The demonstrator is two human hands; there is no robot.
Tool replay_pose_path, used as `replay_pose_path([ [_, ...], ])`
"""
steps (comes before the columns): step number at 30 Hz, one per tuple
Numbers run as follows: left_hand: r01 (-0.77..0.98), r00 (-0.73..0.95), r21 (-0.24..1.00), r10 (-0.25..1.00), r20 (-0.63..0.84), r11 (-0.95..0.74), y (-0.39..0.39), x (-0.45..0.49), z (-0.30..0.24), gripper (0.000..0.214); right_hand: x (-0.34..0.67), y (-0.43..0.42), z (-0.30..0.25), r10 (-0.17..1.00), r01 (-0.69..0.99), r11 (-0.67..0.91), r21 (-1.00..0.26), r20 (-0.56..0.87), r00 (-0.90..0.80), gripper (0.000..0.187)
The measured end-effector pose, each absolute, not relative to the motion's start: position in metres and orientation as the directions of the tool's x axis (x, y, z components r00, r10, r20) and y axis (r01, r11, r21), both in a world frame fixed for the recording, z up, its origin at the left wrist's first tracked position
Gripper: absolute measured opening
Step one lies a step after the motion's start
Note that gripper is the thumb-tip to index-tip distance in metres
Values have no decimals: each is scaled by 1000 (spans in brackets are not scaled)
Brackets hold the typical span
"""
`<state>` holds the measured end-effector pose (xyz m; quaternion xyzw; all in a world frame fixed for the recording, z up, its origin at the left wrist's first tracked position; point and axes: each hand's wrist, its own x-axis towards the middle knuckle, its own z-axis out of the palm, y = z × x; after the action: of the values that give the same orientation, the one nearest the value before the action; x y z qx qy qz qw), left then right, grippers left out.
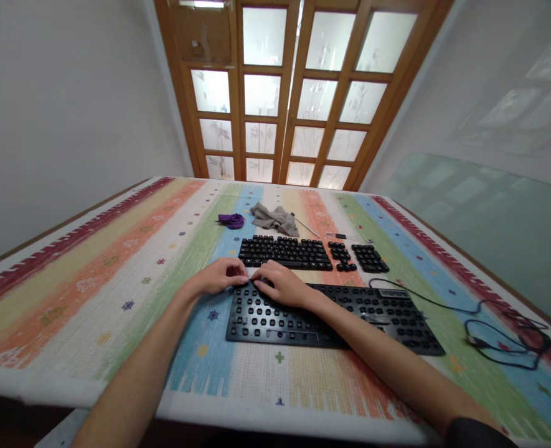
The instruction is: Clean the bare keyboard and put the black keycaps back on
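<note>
With fingers curled, the left hand [223, 275] and right hand [279, 284] converge at the far-left corner of the keyboard base [275, 323], any grip being indiscernible from here, while loose keycaps [289, 254] lie just beyond in layout order, presumably keeping positions identifiable.

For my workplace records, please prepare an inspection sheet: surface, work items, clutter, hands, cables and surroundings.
Surface: striped tablecloth, patterned with small motifs.
Work items: black keyboard base, switches exposed; black keycaps grouped in blocks beyond it.
Clutter: crumpled grey cloth, purple bundle, thin rod.
Hands: left hand and right hand meet near the base's far-left corner; anything held is too small to tell.
Cables: black cable, loosely looped at right.
Surroundings: wood-framed glass doors, pale walls.
</note>
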<state>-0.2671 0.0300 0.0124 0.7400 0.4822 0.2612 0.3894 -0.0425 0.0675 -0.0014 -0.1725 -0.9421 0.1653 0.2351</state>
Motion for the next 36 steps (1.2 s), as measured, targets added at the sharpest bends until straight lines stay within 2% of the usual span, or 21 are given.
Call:
replay_pose_path([
  [5,537,398,807,917,13,-245,30,-266,14,28,-48,94,12,425,245,877,-413,428,-798,10],
  [10,568,375,789,927,4,-233,29,-265,17,19,-62,141,28,537,406,842,-355,491,-685,12],
  [18,546,359,805,933,25,-231,27,-265,17,16,-89,187,23,645,598,764,-243,314,-696,15],
  [30,551,360,804,933,15,-225,27,-264,18,11,-104,202,17,681,648,732,-210,244,-690,11],
  [36,545,360,810,933,7,-216,26,-263,18,12,-104,199,22,679,636,733,-240,289,-675,8],
])
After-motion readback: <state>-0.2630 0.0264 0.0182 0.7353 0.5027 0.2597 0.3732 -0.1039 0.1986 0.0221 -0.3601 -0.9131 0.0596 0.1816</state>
